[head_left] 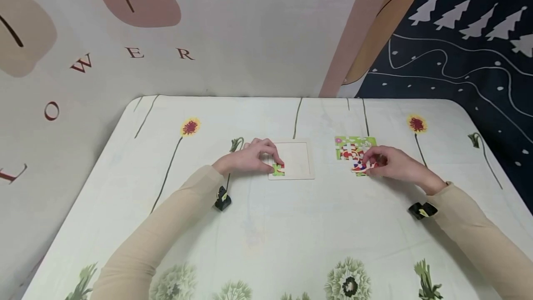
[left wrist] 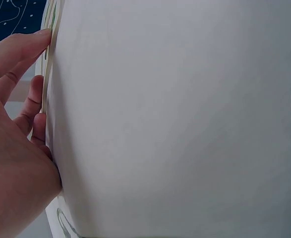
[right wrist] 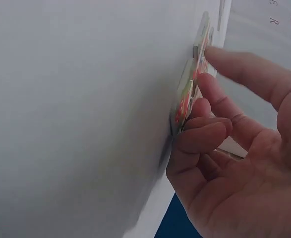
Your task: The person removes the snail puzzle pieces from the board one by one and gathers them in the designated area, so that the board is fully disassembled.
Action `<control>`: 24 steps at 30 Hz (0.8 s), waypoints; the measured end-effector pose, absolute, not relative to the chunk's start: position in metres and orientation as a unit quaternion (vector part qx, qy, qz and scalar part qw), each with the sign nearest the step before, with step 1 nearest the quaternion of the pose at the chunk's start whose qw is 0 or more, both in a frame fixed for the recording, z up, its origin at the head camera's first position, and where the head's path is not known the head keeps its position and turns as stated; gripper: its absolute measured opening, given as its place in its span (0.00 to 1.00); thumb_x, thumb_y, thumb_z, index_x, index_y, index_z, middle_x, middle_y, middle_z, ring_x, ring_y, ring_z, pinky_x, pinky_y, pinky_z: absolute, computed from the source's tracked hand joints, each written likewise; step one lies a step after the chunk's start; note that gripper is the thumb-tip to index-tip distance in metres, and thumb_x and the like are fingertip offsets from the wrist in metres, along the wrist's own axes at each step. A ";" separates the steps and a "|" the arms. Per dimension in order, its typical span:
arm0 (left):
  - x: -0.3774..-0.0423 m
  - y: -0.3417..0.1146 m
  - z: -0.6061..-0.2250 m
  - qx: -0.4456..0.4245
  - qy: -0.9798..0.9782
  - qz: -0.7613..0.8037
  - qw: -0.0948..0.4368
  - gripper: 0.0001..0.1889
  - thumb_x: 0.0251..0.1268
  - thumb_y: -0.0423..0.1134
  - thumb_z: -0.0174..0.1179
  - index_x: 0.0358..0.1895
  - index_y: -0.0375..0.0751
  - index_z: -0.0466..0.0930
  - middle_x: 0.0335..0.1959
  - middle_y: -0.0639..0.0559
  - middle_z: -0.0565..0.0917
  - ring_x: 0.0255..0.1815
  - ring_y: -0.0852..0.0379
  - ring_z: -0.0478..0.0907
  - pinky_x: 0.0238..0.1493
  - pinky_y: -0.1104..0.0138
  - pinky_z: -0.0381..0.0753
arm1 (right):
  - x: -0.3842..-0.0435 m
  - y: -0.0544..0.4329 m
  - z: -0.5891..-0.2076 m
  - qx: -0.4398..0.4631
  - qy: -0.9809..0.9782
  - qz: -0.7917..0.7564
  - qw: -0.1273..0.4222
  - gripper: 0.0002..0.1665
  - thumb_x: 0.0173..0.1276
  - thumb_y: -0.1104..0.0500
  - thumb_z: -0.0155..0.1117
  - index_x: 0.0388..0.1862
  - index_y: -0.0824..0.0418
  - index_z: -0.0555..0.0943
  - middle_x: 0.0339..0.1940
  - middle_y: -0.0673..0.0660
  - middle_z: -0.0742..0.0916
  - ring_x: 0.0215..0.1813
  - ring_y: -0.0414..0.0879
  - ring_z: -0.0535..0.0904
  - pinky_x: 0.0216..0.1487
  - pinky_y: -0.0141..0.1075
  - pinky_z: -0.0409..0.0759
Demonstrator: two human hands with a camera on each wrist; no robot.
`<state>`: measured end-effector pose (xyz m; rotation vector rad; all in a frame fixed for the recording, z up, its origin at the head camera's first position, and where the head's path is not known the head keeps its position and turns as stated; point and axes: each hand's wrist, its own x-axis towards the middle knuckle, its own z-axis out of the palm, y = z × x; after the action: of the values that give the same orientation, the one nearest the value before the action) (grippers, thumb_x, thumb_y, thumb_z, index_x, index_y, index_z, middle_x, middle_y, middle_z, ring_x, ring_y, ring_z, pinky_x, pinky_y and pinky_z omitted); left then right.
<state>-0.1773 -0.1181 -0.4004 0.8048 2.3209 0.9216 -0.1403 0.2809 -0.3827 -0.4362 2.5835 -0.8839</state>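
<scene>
A pale wooden puzzle tray (head_left: pixel 297 161) lies flat near the middle of the table. In its lower left corner sits a green and red puzzle piece (head_left: pixel 278 170), which my left hand (head_left: pixel 255 155) pinches between thumb and a fingertip. To the right lies a cluster of joined, colourful puzzle pieces (head_left: pixel 343 141). My right hand (head_left: pixel 389 163) has its fingers curled at the cluster's lower right, gripping a red, white and blue puzzle piece (head_left: pixel 358 166). In the right wrist view, fingertips meet the edge of the flat pieces (right wrist: pixel 184 101); their exact contact is partly hidden.
A white cloth (head_left: pixel 266 230) printed with flowers covers the table. The lettered wall (head_left: pixel 250 36) rises behind the table's far edge, and a dark hanging with white trees (head_left: pixel 458 64) is at the right. Small black devices sit at both wrists.
</scene>
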 end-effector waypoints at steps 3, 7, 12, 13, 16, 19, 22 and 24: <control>-0.177 -0.118 -0.400 0.295 0.855 0.339 0.257 0.13 0.59 0.38 0.66 0.48 0.50 0.87 0.61 0.51 0.74 0.65 0.45 0.59 0.63 0.49 0.52 | -0.137 0.281 -0.384 -0.173 0.921 -0.305 0.170 0.15 0.59 0.61 0.75 0.43 0.62 0.81 0.32 0.54 0.75 0.34 0.41 0.67 0.35 0.32 0.67; -0.178 -0.118 -0.401 0.296 0.856 0.338 0.256 0.12 0.59 0.38 0.66 0.47 0.51 0.87 0.61 0.51 0.74 0.65 0.45 0.59 0.63 0.48 0.51 | -0.134 0.280 -0.384 -0.182 0.927 -0.292 0.152 0.15 0.59 0.59 0.75 0.42 0.60 0.81 0.33 0.53 0.75 0.35 0.42 0.67 0.36 0.32 0.67; -0.178 -0.118 -0.403 0.297 0.855 0.340 0.255 0.13 0.59 0.38 0.66 0.47 0.51 0.87 0.60 0.51 0.74 0.65 0.45 0.59 0.63 0.49 0.51 | -0.132 0.279 -0.384 -0.173 0.933 -0.280 0.146 0.14 0.59 0.60 0.75 0.42 0.59 0.81 0.34 0.54 0.76 0.38 0.45 0.67 0.37 0.33 0.67; -0.178 -0.118 -0.403 0.298 0.855 0.340 0.255 0.13 0.59 0.38 0.66 0.48 0.51 0.87 0.60 0.51 0.74 0.65 0.45 0.59 0.63 0.49 0.51 | -0.131 0.278 -0.384 -0.170 0.934 -0.278 0.146 0.14 0.59 0.60 0.75 0.42 0.59 0.81 0.35 0.54 0.76 0.38 0.45 0.67 0.38 0.33 0.67; -0.178 -0.118 -0.402 0.298 0.855 0.339 0.254 0.14 0.59 0.38 0.66 0.49 0.50 0.87 0.61 0.51 0.74 0.64 0.45 0.59 0.63 0.49 0.51 | -0.131 0.278 -0.383 -0.165 0.935 -0.277 0.147 0.14 0.59 0.61 0.75 0.42 0.59 0.81 0.36 0.55 0.76 0.39 0.46 0.67 0.38 0.33 0.68; -0.177 -0.118 -0.402 0.299 0.856 0.339 0.251 0.14 0.59 0.37 0.66 0.49 0.50 0.87 0.61 0.50 0.74 0.64 0.45 0.60 0.64 0.48 0.51 | -0.130 0.278 -0.384 -0.159 0.934 -0.281 0.152 0.15 0.59 0.60 0.75 0.43 0.59 0.80 0.38 0.56 0.76 0.39 0.47 0.67 0.39 0.34 0.68; -0.176 -0.118 -0.400 0.298 0.858 0.336 0.248 0.14 0.59 0.37 0.66 0.49 0.50 0.87 0.61 0.49 0.75 0.64 0.44 0.61 0.65 0.48 0.52 | -0.130 0.279 -0.383 -0.149 0.932 -0.288 0.159 0.16 0.60 0.58 0.75 0.45 0.60 0.81 0.39 0.57 0.76 0.39 0.47 0.68 0.39 0.34 0.68; -0.174 -0.118 -0.398 0.298 0.861 0.333 0.244 0.15 0.59 0.36 0.66 0.50 0.50 0.86 0.61 0.49 0.75 0.64 0.44 0.61 0.66 0.47 0.52 | -0.130 0.279 -0.382 -0.142 0.931 -0.295 0.163 0.18 0.60 0.57 0.75 0.47 0.61 0.81 0.40 0.58 0.77 0.39 0.47 0.68 0.38 0.34 0.68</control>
<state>-0.1742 -0.1178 -0.3984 0.8136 2.3505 0.9093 -0.1296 0.2787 -0.3815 -0.4037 2.6556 -0.8411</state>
